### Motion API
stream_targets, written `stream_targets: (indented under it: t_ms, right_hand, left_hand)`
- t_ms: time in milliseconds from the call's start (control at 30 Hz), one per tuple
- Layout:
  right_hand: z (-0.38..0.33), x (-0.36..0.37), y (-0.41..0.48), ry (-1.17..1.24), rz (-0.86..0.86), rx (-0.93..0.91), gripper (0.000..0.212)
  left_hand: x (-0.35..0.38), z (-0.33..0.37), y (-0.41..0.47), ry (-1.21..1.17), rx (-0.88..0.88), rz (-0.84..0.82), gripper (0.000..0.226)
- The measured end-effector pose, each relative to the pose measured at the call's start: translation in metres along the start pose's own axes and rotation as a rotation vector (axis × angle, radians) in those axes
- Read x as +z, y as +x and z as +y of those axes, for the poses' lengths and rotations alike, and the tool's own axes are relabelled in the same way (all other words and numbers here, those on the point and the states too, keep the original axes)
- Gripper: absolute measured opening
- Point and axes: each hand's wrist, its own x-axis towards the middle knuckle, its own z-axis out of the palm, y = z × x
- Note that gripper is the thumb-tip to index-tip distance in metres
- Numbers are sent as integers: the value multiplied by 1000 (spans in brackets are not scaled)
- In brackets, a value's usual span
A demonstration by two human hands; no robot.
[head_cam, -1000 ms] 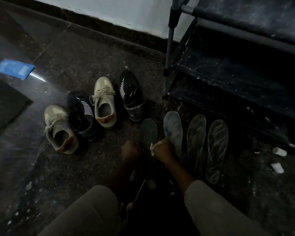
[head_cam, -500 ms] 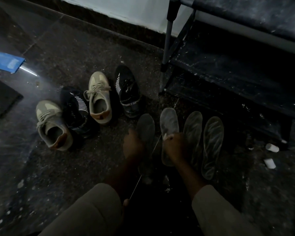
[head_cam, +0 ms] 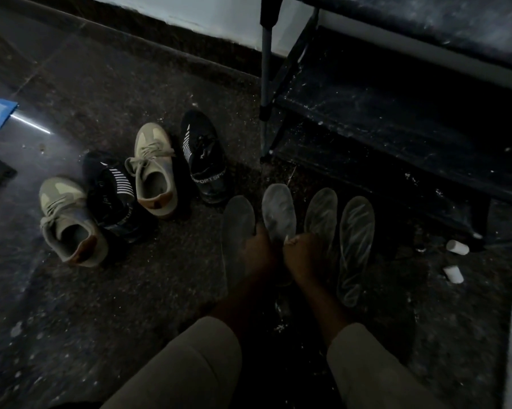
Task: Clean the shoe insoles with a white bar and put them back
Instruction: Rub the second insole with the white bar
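Dusty dark rack beyond right hand | four laced shoes left of left hand | four flat oval insoles abreast | right hand pinches white bar on chalky pale insole | left hand alongside, grip lost in gloom

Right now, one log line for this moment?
step: cleaning pale insole | right hand: pinches white bar | left hand: beside it, grip unclear

The view is dim, underexposed and grainy. The brightest patch is the pale wall at the top, and a thin streak of glare crosses the floor at left. The rack sinks into black shadow. The left hand and right hand are dark, soft-edged shapes. Only a pale fleck of the bar gripped in the right shows. Straight lines bow toward the edges.
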Motion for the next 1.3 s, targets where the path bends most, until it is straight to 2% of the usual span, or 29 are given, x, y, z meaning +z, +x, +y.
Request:
stream_targets:
  t_ms: [67,200,333,433,533,633,767,900,1033,1133,1167,1233,1300]
  right_hand:
    - [2,-3,0,27,14,-15,29]
    - [3,-5,0,125,2,41,33]
    - [6,-18,-4,160,-126,69,32]
    - [1,-39,-12,207,-129,93,34]
    - [-1,-57,-21,240,-135,109,33]
    - [-2,-81,-34,317,-148,99,40]
    - [-8,-127,-70,463,-85,53,34]
    - [-8,-173,-111,578,-17,45,31]
    - [-11,-223,-145,565,20,-7,30]
    - [-18,-267,-176,560,68,-88,18]
    - [-22,-282,-189,579,79,-117,17]
    - [-28,-309,-215,605,109,-181,29]
    - [-32,-331,-239,602,140,-235,26]
  left_hand:
    - [-1,-1,-1,-61,-14,53,58]
    - [2,-2,7,-199,-121,18,56]
    - [-6,-2,-5,-259,-77,148,49]
    - [-11,5,-14,-256,-57,178,51]
    - [-15,4,-17,-258,-42,44,24]
    - [-30,10,-29,-388,-88,-98,31]
    - [-54,36,-65,-626,50,-128,42]
    - [-81,67,-109,-890,121,-262,48]
    - [-104,95,-156,-986,108,-357,40]
    - [-124,123,-187,-940,40,-440,20]
    - [-131,130,-198,-939,14,-438,22]
    - [-143,140,-226,-1085,-48,-414,21]
    - [-156,146,-259,-1252,-50,-470,23]
